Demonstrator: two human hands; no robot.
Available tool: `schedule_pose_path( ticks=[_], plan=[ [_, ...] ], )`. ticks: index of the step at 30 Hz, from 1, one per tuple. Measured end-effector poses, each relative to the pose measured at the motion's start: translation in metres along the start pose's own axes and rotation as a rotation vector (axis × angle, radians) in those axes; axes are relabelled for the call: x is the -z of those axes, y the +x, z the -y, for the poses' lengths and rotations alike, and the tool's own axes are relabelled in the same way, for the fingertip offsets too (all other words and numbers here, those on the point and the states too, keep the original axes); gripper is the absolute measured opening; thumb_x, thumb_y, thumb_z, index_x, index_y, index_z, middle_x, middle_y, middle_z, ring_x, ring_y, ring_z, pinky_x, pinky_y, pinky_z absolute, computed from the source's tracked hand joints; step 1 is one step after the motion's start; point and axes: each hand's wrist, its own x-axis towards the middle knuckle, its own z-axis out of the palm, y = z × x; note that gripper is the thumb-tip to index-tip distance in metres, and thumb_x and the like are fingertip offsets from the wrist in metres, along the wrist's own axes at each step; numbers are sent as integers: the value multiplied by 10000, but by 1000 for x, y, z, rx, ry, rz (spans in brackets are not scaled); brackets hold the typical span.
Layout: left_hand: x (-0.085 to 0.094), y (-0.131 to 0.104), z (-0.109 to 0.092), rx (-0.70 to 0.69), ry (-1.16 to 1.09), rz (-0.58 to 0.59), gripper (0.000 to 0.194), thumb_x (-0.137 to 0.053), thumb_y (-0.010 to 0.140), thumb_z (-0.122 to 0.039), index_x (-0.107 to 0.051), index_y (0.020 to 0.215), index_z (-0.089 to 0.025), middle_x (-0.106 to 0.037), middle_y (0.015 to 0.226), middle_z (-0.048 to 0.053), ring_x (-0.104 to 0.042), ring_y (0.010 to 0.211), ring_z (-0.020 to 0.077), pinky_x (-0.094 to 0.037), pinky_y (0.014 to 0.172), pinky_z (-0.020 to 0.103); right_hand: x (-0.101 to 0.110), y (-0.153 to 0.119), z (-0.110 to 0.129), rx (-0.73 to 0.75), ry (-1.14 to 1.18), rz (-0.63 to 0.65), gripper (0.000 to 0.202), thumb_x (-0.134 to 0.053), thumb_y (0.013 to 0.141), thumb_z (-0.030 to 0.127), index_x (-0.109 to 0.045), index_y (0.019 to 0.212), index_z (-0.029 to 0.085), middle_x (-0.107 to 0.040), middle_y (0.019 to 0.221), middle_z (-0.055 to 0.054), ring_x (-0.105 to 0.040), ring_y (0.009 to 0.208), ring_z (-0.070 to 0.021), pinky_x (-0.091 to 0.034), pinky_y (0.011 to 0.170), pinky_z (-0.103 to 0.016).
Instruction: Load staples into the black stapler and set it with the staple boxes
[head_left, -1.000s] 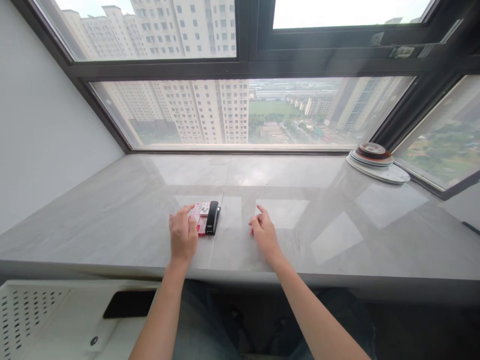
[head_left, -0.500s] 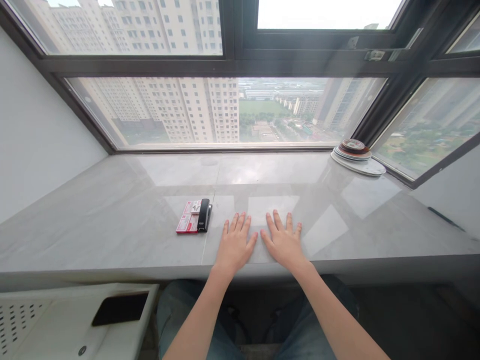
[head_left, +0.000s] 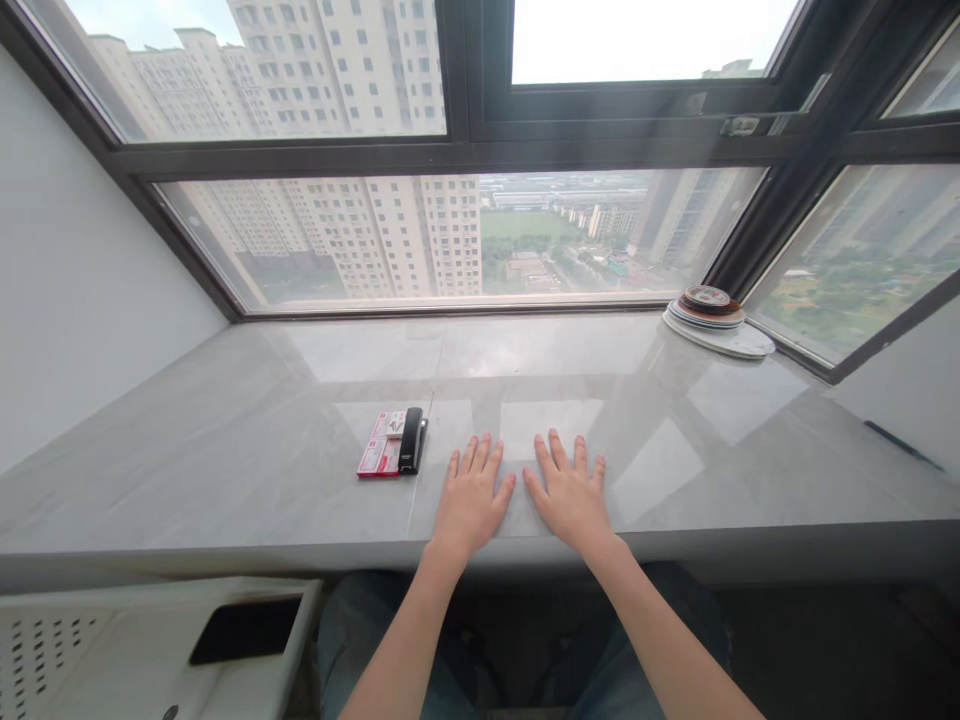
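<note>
Both my hands lie flat on the glossy grey stone sill, close to its front edge, palms down. My left hand has its fingers spread and holds nothing. Beside it, my right hand is spread the same way, with a small gap between the two thumbs. To the left of my left hand, a black stapler rests along the right side of a red and white box. A small white box with a picture on it sits against the stapler. Neither hand touches these things.
A stack of plates stands in the far right corner by the window frame. A thin dark strip lies near the right wall. Below the sill at left is a white plastic unit with holes and a dark recess.
The view has tilted up slightly, so everything sits a little lower in the picture. My hands stay flat in place, and the stapler and boxes have not moved on the sill.
</note>
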Motion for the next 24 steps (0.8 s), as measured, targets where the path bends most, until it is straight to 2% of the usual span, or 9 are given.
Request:
schedule_pose_path(
  ticks=[6,18,24],
  plan=[
    [4,1,-1,9,3,28,548,-387,1040,-496,-371,1562,-331,-327,1663,38,-243,1557,305,-217,1254,612,2,0,1,4,-12,-31,659,-300,1033,568,-258,1639,314,-169,1715,-29,-32,1560,-428,-41,1189,-690],
    [6,0,-1,9,18,23,536,-396,1037,-493,-407,1546,-324,-360,1648,49,-273,1547,302,-252,1245,594,4,1,1,4,-23,5,666,-275,1034,575,-238,1644,310,-157,1718,-31,-19,1566,-417,-53,1193,-681],
    [13,1,-7,25,115,63,533,-365,1055,-449,-374,1566,-299,-322,1667,38,-236,1562,265,-222,1264,555,5,1,2,11,-33,17,659,-269,1043,569,-209,1649,315,-114,1725,-17,59,1572,-386,-14,1194,-688]
  ],
)
